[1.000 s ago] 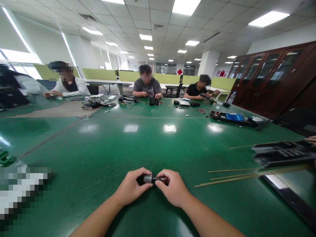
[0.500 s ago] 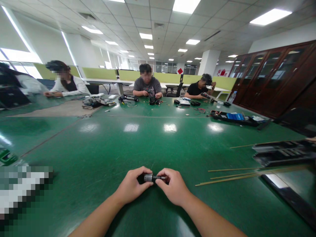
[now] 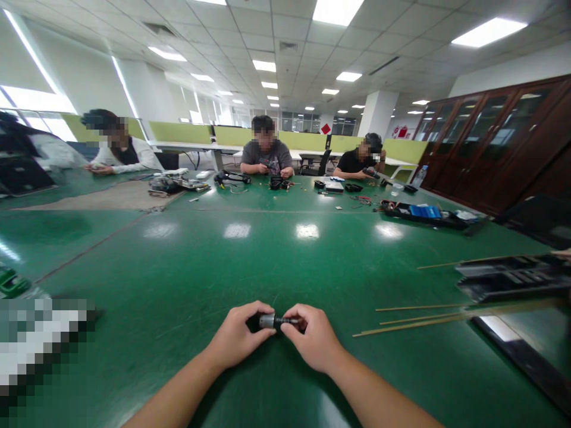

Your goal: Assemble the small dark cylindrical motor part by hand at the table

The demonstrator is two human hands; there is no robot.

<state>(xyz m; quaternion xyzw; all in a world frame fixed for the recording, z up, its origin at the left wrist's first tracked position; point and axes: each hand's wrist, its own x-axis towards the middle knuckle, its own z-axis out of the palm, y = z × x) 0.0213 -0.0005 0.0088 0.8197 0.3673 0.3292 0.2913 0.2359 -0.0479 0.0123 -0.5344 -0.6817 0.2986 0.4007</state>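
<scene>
A small metal cylinder (image 3: pixel 267 321) with a thinner dark shaft (image 3: pixel 285 320) on its right side lies level between my hands, near the front of the green table (image 3: pixel 223 261). My left hand (image 3: pixel 238 334) grips the cylinder between thumb and fingers. The thumb and fingers of my right hand (image 3: pixel 312 336) are pinched round the right end of the shaft. Part of the cylinder's left end is in the shade of my left palm.
Thin yellowish rods (image 3: pixel 410 321) and black slotted parts (image 3: pixel 508 278) lie at the right. A pixelated object (image 3: pixel 40 339) is at the left. Across the table, several people work near a black tray (image 3: pixel 428 215) and tools.
Both my hands keep nearly the same place and grip. The person at the far left has shifted their head and hands slightly.
</scene>
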